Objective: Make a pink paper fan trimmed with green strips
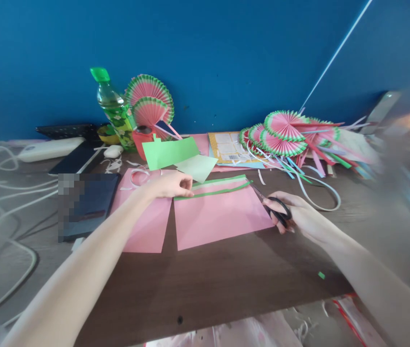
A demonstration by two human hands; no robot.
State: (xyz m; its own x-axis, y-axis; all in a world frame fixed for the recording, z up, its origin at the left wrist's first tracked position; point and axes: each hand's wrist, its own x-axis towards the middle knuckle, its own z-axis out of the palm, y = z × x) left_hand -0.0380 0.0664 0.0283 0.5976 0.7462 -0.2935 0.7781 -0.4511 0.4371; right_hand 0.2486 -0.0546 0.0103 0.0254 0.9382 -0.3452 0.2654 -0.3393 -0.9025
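My left hand (176, 185) is closed in a pinch at the left end of a narrow green paper strip (223, 191). That strip runs along the top of a pink sheet of paper (219, 217), just below the sheet's white and green edge band (223, 180). In my right hand (292, 212) is a pair of scissors (280, 210) with black handles, fingers in the loops. Its blades point up and left, with the tips at the strip's right end. A second pink sheet (149, 226) lies partly under my left wrist.
Behind are green paper (170, 152), pale green paper (198, 166), a green-capped bottle (113, 108) and a red cup (143, 140). Folded paper fans (284, 132) lie at the back right. A dark tablet-like device (89, 207) and white cables (20, 246) occupy the left.
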